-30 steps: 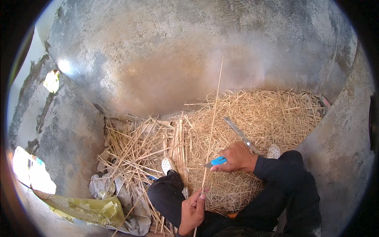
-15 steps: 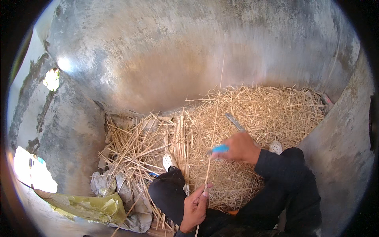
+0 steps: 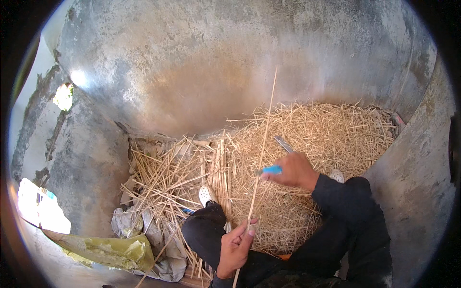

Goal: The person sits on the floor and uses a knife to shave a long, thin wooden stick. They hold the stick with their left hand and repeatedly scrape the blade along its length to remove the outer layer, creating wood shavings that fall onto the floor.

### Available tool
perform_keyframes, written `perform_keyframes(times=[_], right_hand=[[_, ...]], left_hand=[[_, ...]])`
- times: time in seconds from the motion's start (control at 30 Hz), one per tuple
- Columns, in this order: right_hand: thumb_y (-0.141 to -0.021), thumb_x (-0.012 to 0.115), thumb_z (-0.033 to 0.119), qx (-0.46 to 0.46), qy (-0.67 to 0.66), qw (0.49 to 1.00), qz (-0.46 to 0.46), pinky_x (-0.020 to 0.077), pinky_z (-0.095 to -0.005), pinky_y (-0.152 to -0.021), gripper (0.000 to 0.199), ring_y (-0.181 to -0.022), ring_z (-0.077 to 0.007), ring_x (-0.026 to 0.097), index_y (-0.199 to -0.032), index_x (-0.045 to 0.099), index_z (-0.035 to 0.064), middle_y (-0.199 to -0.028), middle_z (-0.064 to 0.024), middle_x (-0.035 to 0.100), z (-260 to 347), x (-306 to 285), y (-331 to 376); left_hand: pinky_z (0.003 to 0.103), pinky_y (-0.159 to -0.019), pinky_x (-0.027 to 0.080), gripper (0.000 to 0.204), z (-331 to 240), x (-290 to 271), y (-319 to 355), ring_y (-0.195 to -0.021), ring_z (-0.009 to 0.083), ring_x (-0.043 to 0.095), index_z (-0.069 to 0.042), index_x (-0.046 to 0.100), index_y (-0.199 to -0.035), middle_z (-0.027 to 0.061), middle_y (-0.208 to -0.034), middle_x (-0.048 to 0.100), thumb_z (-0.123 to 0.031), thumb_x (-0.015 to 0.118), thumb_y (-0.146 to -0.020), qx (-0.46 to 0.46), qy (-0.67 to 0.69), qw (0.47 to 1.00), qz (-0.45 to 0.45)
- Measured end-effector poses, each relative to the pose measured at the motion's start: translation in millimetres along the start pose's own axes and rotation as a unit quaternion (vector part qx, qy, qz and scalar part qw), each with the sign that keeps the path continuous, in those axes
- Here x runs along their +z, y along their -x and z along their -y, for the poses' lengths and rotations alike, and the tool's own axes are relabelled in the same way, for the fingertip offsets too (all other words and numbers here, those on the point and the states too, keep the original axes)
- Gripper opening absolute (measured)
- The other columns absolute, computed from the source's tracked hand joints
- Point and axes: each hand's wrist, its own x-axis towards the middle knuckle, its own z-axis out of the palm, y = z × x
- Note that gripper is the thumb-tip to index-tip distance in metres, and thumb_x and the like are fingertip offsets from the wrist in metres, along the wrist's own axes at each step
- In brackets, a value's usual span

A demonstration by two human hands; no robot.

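A long, thin bamboo strip (image 3: 265,139) slants up across the view from my lap toward the far wall. Near its lower end my left hand (image 3: 236,245) is closed on it, thumb and fingers pinching. Higher up, my right hand (image 3: 295,170) is wrapped round a blue-handled knife (image 3: 272,170), whose dark end meets the strip or comes very near it. A grey metal blade-like piece (image 3: 283,143) shows just beyond the right knuckles; whether it belongs to the knife I cannot tell. Fine straw-like shavings (image 3: 331,129) are heaped behind and under that hand.
Loose split strips (image 3: 163,173) lie in a tangle at the left. A yellow-green sack (image 3: 115,252) and crumpled grey sheeting (image 3: 168,259) are at the lower left. Stained grey walls (image 3: 192,62) surround the spot. My bent legs and a white perforated shoe (image 3: 206,195) are in front.
My right hand with the knife has moved slightly up and away along the strip. The strip has tilted a little to the right; my left hand keeps its grip, shifted slightly.
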Motion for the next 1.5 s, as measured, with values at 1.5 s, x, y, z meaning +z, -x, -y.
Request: perform_keyframes(times=[1.5], right_hand=[[-0.074,0.042,0.084,-0.005,0.009,0.998,-0.064,0.0399,-0.0368,-0.039,0.081,-0.038,-0.0219,0.052,-0.055,0.064,0.0090,-0.043,-0.0067,0.050,0.0,2.4,-3.0]], left_hand=[[0.017,-0.054,0.030,0.031,-11.0,5.1,-1.6,-0.064,0.0010,0.039,0.006,0.056,-0.122,-0.0051,-0.073,0.048,-0.012,0.052,-0.097,0.051,-0.123,0.990,-0.048]])
